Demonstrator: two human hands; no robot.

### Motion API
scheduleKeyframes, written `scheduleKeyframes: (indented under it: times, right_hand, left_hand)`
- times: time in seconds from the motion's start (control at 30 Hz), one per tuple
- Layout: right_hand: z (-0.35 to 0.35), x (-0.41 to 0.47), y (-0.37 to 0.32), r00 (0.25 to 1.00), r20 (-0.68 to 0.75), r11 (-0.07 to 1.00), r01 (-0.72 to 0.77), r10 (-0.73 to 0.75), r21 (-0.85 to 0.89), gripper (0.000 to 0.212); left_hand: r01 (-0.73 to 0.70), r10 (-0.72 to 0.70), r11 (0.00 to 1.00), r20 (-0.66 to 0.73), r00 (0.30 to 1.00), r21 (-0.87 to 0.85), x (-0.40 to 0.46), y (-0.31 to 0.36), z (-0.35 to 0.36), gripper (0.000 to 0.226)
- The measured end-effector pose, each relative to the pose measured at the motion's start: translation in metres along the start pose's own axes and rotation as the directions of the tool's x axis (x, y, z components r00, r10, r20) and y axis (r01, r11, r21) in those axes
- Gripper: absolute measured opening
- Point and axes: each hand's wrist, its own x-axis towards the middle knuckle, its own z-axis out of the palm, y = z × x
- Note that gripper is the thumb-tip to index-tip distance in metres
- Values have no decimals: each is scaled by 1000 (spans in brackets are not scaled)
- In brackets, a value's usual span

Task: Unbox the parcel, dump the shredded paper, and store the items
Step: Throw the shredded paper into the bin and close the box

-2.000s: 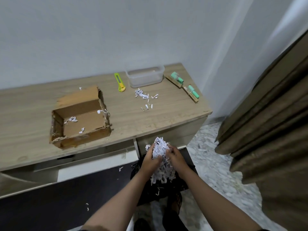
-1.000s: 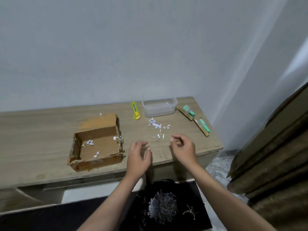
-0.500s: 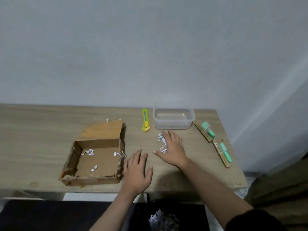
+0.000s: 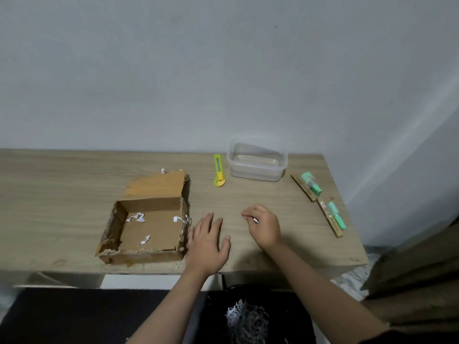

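The loose white scraps that lay on the desk [image 4: 74, 189] in front of the clear plastic container [image 4: 257, 162] half a second ago are gone from that spot; the right hand [image 4: 264, 225], which was spread flat over them, has curled into a loose fist just right of the cardboard box [image 4: 146, 219], a white scrap [image 4: 255, 220] showing between its fingertips, so it appears to have gathered them; the left hand [image 4: 207, 242] lies flat with fingers straight, holding nothing, its little-finger edge just beside the box's right wall; the bulk of the shredded paper [image 4: 244, 319] already sits in the black bin [image 4: 293, 306] below the desk edge, in front of the box; a few strips remain inside the box; the yellow-green utility knife [image 4: 218, 173] lies beyond the box to its right, and the two carded green highlighters [image 4: 323, 202] lie well to its right, not yet stored; the gathered scraps probably go to the bin next.
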Motion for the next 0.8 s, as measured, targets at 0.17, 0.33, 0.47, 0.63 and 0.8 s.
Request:
scheduleKeyframes:
  times: [0.17,0.33,0.47,0.63,0.8]
  right_hand:
    - [-12,-42,-5,991,-104,995,-72,79,71,18]
    - [-41,-84,-27,920,-42,878,-357,389,319,10]
    - [-55,-132,-37,907,13,837,-393,420,382,8]
    - [-42,-181,-35,919,25,900,-391,394,193,4]
    - [-37,-196,-41,862,158,873,-488,483,-7,20]
  left_hand:
    - [-11,11,1000,-4,1000,5,1,0,-2,59]
    - [-18,18,1000,1,1000,16,2,2,-4,59]
    - [-27,27,1000,11,1000,13,3,3,-5,59]
    - [-50,51,999,19,999,-13,1,1,-4,56]
    - [-67,68,997,16,998,-40,-1,-1,-5,51]
